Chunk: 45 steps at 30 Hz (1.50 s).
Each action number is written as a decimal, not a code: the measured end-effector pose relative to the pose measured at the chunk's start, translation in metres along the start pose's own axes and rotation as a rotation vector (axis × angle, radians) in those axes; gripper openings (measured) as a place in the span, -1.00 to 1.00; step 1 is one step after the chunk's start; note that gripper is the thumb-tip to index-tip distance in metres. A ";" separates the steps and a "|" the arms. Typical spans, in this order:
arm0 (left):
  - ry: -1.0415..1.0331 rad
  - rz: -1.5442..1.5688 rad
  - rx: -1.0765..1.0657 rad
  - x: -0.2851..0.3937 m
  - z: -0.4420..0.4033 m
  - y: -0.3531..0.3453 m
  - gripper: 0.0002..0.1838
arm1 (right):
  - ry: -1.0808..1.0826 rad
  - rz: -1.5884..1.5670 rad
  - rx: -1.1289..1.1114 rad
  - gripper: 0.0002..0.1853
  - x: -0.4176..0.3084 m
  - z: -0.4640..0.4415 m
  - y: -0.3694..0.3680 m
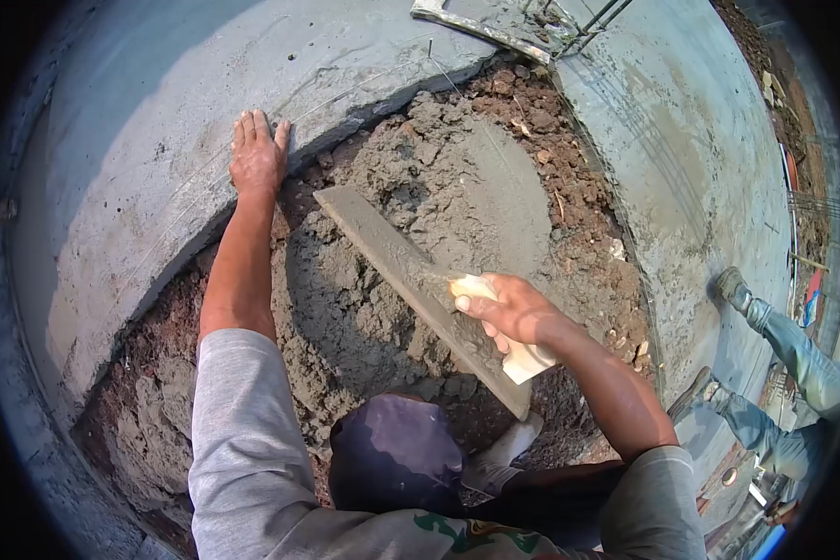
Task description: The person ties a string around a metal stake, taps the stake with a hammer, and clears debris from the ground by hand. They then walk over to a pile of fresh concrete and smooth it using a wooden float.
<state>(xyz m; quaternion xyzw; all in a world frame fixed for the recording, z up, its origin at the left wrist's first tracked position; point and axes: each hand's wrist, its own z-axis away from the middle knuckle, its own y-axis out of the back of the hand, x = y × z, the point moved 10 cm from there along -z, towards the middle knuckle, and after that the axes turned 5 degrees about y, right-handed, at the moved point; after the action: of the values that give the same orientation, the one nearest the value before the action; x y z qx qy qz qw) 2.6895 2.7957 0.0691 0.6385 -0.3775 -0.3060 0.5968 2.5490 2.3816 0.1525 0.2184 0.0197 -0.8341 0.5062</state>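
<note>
Leaning low, a person braces the left hand [259, 163], palm down, on the concrete slab [159, 121] at left, apparently for balance, as the right hand [518, 313] grips the float [387, 261] by its handle, seemingly for control, over rough wet mortar [345, 303].
</note>
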 end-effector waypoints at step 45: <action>-0.008 -0.055 0.156 -0.008 -0.001 -0.002 -0.39 | 0.240 0.403 0.740 -0.48 0.085 -0.001 0.122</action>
<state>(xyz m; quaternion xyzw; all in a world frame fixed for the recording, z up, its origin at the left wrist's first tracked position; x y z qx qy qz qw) 2.6867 2.8030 0.0670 0.6919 -0.3850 -0.2945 0.5351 2.6199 2.2514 0.1421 0.4801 -0.2647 -0.6381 0.5407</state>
